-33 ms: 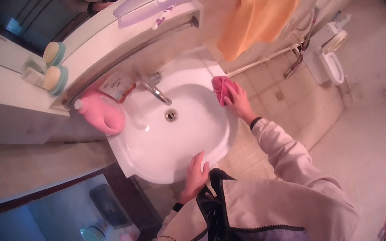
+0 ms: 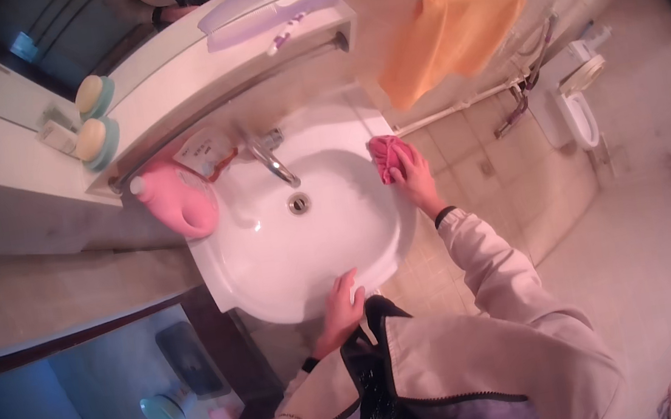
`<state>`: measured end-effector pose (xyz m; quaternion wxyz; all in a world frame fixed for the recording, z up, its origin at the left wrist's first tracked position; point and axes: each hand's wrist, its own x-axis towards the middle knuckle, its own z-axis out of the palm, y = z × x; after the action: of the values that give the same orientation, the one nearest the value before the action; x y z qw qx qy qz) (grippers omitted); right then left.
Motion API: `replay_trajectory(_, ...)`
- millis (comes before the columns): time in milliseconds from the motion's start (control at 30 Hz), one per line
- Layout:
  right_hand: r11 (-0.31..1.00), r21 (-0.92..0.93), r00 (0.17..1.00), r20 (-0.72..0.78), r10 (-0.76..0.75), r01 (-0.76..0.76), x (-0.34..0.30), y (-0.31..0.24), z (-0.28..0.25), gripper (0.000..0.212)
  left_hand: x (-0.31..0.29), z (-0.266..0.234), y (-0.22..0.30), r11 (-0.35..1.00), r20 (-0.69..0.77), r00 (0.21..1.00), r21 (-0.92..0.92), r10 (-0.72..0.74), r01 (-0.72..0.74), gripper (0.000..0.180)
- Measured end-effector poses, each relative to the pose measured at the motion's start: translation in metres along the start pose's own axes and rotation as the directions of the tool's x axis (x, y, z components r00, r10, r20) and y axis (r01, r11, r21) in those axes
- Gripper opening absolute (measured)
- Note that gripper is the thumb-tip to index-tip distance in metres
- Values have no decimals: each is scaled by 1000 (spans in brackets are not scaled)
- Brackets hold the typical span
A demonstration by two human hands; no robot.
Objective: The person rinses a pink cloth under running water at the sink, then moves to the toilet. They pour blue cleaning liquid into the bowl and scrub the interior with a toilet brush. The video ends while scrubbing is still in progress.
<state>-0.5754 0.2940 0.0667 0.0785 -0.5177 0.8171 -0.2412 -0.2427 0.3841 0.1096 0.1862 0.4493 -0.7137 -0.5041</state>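
A crumpled pink cloth [image 2: 385, 159] is bunched under my right hand [image 2: 414, 179], at the right rim of the white washbasin [image 2: 236, 296]. My fingers are closed over it, pressing it against the rim. My left hand [image 2: 341, 310] is at the basin's front edge, its fingers stretched out and holding nothing. In the basin's bowl a round metal drain [image 2: 299, 203] shows, below a chrome faucet [image 2: 273, 162].
A pink jug [image 2: 179, 204] and a white packet [image 2: 206, 152] stand at the basin's back left. Above runs a shelf with a purple comb [image 2: 265, 15], a toothbrush [image 2: 285, 35] and a round container [image 2: 96, 143]. An orange towel [image 2: 452, 34] hangs at the right; a toilet [image 2: 580, 119] is beyond.
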Motion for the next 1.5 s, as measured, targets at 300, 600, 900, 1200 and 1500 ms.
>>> replay_trajectory(300, 997, 70, 1000, 9, -13, 12, 174, -18, 77, 56, 4, -15, -36, 995, -125, 989, -74, -73, 64, 32)
replay_trajectory(600, 998, 60, 999, 14, 37, -38, 7, 14, 30, 46, 15, -19, -28, 975, -30, 990, -182, -137, 130, 30)
replay_trajectory(900, 884, 419, 965, 238, 114, -207, -166, -25, -38, 38, 18, -21, -15, 979, 108, 994, -204, -4, 26, 26)
replay_trajectory(1200, 771, 337, 739, 246, -627, 541, -217, -126, 41, 44, -40, -81, -65, 904, -346, 904, -418, -253, 93, 23)
replay_trajectory(1500, 547, 494, 501, 237, -833, 676, -219, -267, 133, 39, -100, -153, -94, 917, -691, 651, -398, -314, 19, 23)
